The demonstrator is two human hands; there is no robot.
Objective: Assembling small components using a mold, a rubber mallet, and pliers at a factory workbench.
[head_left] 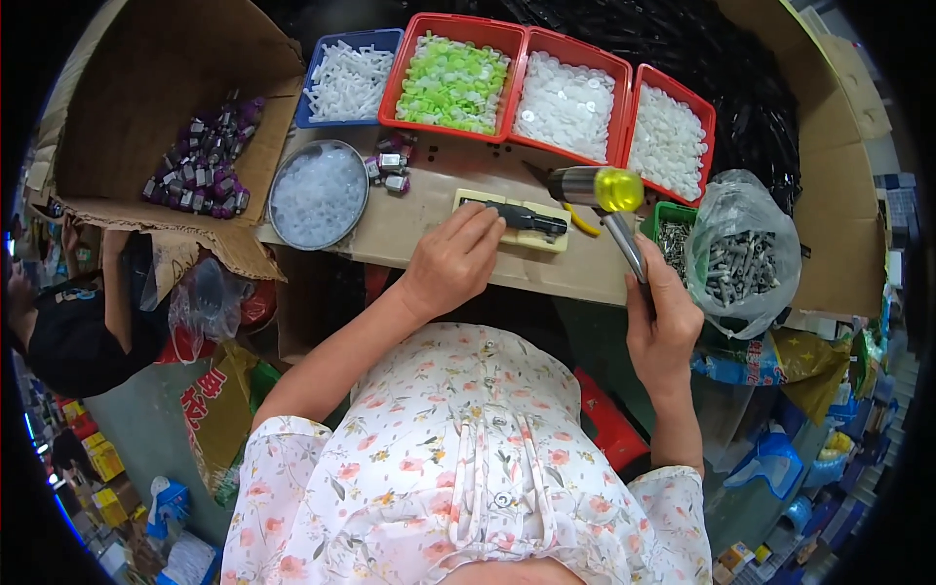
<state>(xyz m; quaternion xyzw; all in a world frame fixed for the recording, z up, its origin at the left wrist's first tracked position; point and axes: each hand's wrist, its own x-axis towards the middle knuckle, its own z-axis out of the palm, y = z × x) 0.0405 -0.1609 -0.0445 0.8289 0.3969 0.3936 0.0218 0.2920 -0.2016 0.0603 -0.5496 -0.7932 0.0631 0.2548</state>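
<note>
My left hand is closed on the near end of a long black plastic part, which lies in a cream block-shaped holder on the bench. In my right hand is a mallet with a metal head and a clear yellow face, gripped by its handle. The mallet head is raised to the right of the holder, apart from the black part. A tool with a yellow handle lies partly hidden behind the holder.
Along the back stand a blue bin and red bins of small white and green plastic pieces. A round metal bowl and a cardboard box of purple-and-metal parts are left. A green bin and plastic bag of metal parts stand right.
</note>
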